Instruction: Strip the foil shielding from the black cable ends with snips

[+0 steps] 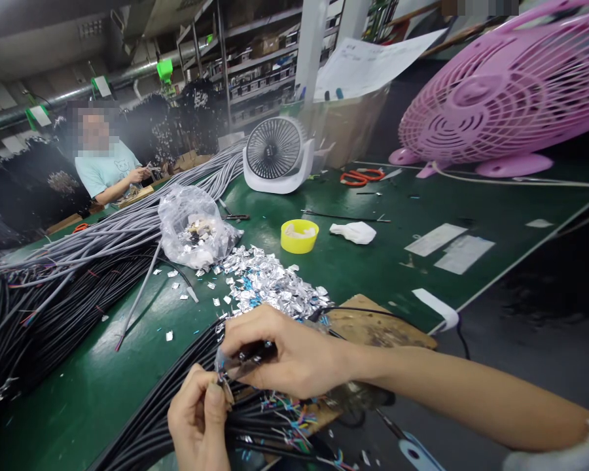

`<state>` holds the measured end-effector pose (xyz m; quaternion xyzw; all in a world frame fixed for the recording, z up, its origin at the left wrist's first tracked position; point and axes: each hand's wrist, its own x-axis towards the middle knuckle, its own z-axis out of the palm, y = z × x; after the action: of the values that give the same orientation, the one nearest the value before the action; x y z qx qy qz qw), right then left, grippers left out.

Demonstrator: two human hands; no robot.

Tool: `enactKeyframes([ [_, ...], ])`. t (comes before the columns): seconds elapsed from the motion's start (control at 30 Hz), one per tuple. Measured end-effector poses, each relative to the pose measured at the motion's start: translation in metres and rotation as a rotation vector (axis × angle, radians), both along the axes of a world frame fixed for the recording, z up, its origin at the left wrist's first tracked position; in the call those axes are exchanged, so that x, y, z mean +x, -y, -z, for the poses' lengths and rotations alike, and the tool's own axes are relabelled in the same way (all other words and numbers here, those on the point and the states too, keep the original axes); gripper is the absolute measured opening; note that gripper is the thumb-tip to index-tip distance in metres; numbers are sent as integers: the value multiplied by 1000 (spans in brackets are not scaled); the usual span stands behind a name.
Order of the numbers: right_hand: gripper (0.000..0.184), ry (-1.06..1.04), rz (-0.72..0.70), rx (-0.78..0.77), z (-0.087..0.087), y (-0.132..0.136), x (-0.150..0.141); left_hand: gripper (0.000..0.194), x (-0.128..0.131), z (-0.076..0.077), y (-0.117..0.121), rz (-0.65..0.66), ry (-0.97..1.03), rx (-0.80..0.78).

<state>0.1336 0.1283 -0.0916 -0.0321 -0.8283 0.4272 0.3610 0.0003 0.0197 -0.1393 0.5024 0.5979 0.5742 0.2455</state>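
Observation:
At the front of the bench, my left hand [199,412] pinches a cable end between thumb and fingers, with short thin wires showing at the tips. My right hand [289,356] is curled just above it, its fingertips meeting the left ones. Something dark and shiny shows inside the right hand's curl, with a translucent bit at the fingertips; I cannot make out what it is. Beneath both hands runs a bundle of black cables [161,386], whose stripped ends fan out in coloured wires [294,418]. Behind the right hand lies a heap of silver foil scraps [269,281].
A wooden board [373,324] lies under the right forearm. Beyond are a clear plastic bag [186,229], a yellow ring-shaped tub [299,243], a white fan [277,157], orange-handled scissors [356,177] and a pink fan [495,91]. Grey cables [127,226] stretch leftward; a co-worker [108,167] sits behind.

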Motion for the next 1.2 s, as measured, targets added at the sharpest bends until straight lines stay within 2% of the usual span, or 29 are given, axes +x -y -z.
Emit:
enactKeyframes([
  [0.2, 10, -34, 27, 88, 3, 1, 0, 47, 1, 0, 0, -17, 9, 9],
  [0.4, 4, -65, 78, 138, 1, 5, 0, 44, 3, 0, 0, -45, 1, 5],
  [0.77, 8, -81, 186, 73, 2, 3, 2, 45, 2, 1, 0, -94, 36, 0],
  [0.9, 11, -56, 111, 102, 2, 2, 0, 41, 4, -2, -1, -96, 54, 2],
  [1.2, 11, -40, 95, 197, 2, 3, 1, 33, 6, 0, 0, -100, 91, 17],
])
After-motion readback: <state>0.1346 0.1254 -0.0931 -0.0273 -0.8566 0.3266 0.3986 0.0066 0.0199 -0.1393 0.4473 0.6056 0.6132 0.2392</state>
